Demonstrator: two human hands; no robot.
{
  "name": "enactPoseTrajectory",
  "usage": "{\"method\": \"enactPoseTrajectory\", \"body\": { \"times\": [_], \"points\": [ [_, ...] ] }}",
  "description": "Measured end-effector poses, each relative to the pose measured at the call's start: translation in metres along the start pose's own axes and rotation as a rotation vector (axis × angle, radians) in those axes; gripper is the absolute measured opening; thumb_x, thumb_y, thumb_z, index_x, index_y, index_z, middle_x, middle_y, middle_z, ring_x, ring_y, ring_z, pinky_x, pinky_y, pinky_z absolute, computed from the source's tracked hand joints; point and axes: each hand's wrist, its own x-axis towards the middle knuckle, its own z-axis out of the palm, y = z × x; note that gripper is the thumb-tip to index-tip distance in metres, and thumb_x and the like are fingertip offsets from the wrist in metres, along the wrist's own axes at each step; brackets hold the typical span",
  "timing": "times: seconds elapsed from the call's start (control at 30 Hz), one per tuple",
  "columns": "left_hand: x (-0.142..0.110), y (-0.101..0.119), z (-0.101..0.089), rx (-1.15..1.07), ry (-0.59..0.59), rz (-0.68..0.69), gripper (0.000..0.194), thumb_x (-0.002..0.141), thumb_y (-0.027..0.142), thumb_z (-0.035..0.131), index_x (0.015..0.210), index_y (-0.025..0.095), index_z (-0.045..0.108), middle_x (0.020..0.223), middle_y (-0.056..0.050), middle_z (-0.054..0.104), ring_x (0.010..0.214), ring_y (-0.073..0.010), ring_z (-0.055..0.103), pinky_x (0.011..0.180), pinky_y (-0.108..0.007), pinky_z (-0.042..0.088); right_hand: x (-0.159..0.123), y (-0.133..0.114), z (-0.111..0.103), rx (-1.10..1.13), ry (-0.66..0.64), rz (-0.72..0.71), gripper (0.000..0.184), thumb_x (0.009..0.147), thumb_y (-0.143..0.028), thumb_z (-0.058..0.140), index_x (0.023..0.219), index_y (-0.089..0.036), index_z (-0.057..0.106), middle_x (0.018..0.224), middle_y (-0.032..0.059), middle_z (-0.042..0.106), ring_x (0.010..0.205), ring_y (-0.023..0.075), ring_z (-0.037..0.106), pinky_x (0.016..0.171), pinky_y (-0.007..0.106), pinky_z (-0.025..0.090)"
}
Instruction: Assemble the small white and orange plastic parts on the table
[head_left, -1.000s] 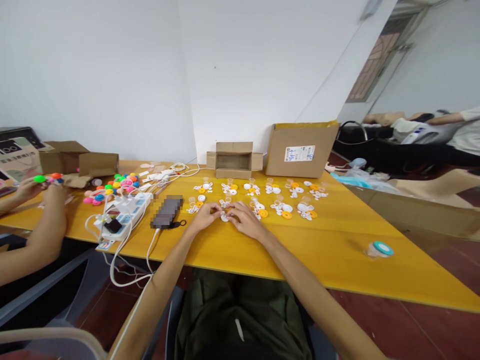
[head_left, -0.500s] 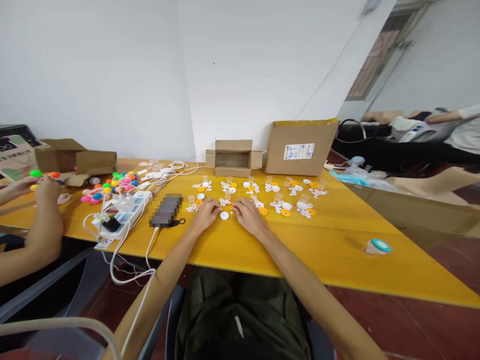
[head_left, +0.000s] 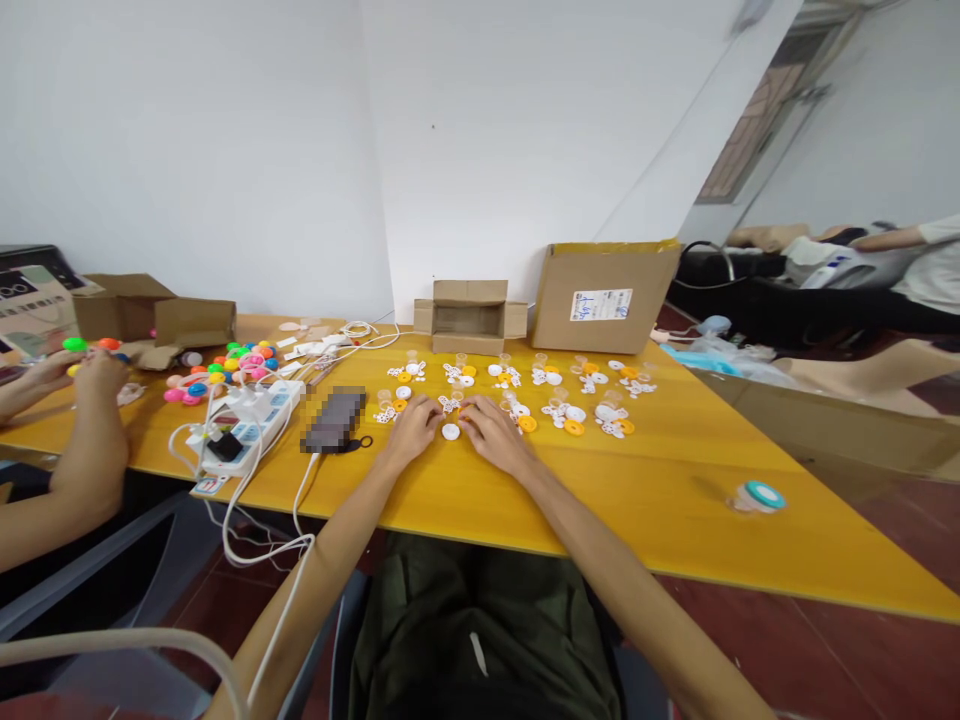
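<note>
My left hand (head_left: 417, 430) rests low over the table with its fingers bent and drawn together. Whatever is at its fingertips is too small to make out. Opposite it, my right hand (head_left: 491, 432) has its fingers curled in a pinch, close to a small orange part that it half hides. A round white plastic disc (head_left: 450, 432) lies on the table between the two hands. Just beyond the fingertips sit white pieces with holes (head_left: 450, 404). To the right of my right hand lies an orange ring-shaped wheel (head_left: 527, 424).
Groups of clear cups, white pieces and orange wheels (head_left: 574, 427) run in two rows. An open carton (head_left: 469, 320) and a larger box (head_left: 607, 300) stand behind. Left are a phone (head_left: 335, 420), a power strip (head_left: 262, 430) and a co-worker's hands (head_left: 97, 375). A teal-lidded jar (head_left: 757, 496) lies right.
My right hand's fingers have drawn in slightly toward the small parts. My left hand is almost still. The whole view has shifted a little.
</note>
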Motion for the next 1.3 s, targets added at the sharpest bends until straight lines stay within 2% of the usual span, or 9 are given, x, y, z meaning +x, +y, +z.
{"method": "enactPoseTrajectory", "body": {
  "times": [0.13, 0.37, 0.5, 0.63, 0.73, 0.83, 1.07, 1.3],
  "points": [
    [-0.002, 0.002, -0.001, 0.000, -0.020, 0.026, 0.015, 0.092, 0.017, 0.055, 0.090, 0.024, 0.068, 0.094, -0.005, 0.067, 0.099, -0.0235, 0.063, 0.089, -0.036, 0.052, 0.001, -0.004, 0.002, 0.008, -0.051, -0.069, 0.021, 0.097, -0.019, 0.054, 0.104, -0.027, 0.073, 0.118, 0.0092, 0.066, 0.108, 0.0252, 0.062, 0.095, 0.043, 0.052],
    [-0.003, 0.003, -0.002, 0.005, -0.031, 0.066, 0.027, 0.087, 0.007, 0.045, 0.097, 0.023, 0.065, 0.098, -0.006, 0.068, 0.100, -0.0230, 0.064, 0.093, -0.037, 0.052, 0.003, -0.008, 0.002, 0.003, -0.081, -0.134, 0.026, 0.097, -0.015, 0.051, 0.104, -0.027, 0.073, 0.119, 0.0091, 0.065, 0.106, 0.0239, 0.061, 0.093, 0.040, 0.053],
    [-0.005, 0.008, -0.005, 0.012, -0.068, 0.074, 0.027, 0.082, 0.007, 0.048, 0.098, 0.022, 0.064, 0.100, -0.006, 0.069, 0.098, -0.0229, 0.065, 0.094, -0.037, 0.052, 0.003, -0.007, 0.001, -0.005, -0.012, -0.071, 0.024, 0.097, -0.015, 0.050, 0.103, -0.026, 0.070, 0.114, 0.0085, 0.067, 0.103, 0.0235, 0.062, 0.091, 0.040, 0.053],
    [-0.009, 0.016, -0.009, 0.026, -0.117, 0.098, 0.018, 0.085, 0.020, 0.057, 0.102, 0.024, 0.063, 0.103, -0.005, 0.068, 0.099, -0.0244, 0.065, 0.094, -0.039, 0.052, 0.002, 0.001, 0.001, -0.037, 0.069, 0.038, 0.025, 0.094, -0.012, 0.050, 0.102, -0.027, 0.069, 0.110, 0.0082, 0.067, 0.101, 0.0246, 0.062, 0.088, 0.040, 0.054],
    [-0.011, 0.018, -0.010, 0.041, -0.124, 0.131, 0.019, 0.085, 0.030, 0.065, 0.102, 0.024, 0.062, 0.104, -0.005, 0.066, 0.102, -0.0259, 0.064, 0.094, -0.039, 0.051, 0.000, 0.009, 0.002, -0.053, 0.066, 0.085, 0.026, 0.091, -0.010, 0.051, 0.099, -0.026, 0.070, 0.107, 0.0086, 0.066, 0.098, 0.0252, 0.062, 0.087, 0.041, 0.054],
    [-0.010, 0.016, -0.008, 0.040, -0.123, 0.159, 0.023, 0.080, 0.033, 0.072, 0.098, 0.025, 0.061, 0.102, -0.005, 0.065, 0.100, -0.0263, 0.063, 0.094, -0.040, 0.051, -0.002, 0.013, 0.005, -0.055, 0.028, 0.098, 0.026, 0.091, -0.010, 0.052, 0.099, -0.026, 0.070, 0.103, 0.0077, 0.066, 0.095, 0.0247, 0.062, 0.086, 0.040, 0.053],
    [-0.009, 0.016, -0.007, 0.072, -0.133, 0.178, 0.008, 0.085, 0.027, 0.063, 0.093, 0.025, 0.061, 0.098, -0.004, 0.063, 0.098, -0.0252, 0.063, 0.094, -0.039, 0.051, -0.002, 0.009, 0.005, -0.055, -0.001, 0.072, 0.023, 0.092, -0.011, 0.053, 0.098, -0.026, 0.070, 0.107, 0.0070, 0.066, 0.099, 0.0229, 0.062, 0.087, 0.038, 0.053],
    [-0.010, 0.020, -0.010, 0.090, -0.166, 0.209, 0.013, 0.087, 0.027, 0.060, 0.100, 0.025, 0.061, 0.103, -0.005, 0.062, 0.097, -0.0242, 0.062, 0.092, -0.037, 0.051, -0.001, 0.005, 0.000, -0.044, 0.024, 0.052, 0.027, 0.090, -0.008, 0.053, 0.099, -0.026, 0.070, 0.111, 0.0073, 0.065, 0.100, 0.0232, 0.062, 0.089, 0.038, 0.053]
  ]
}}
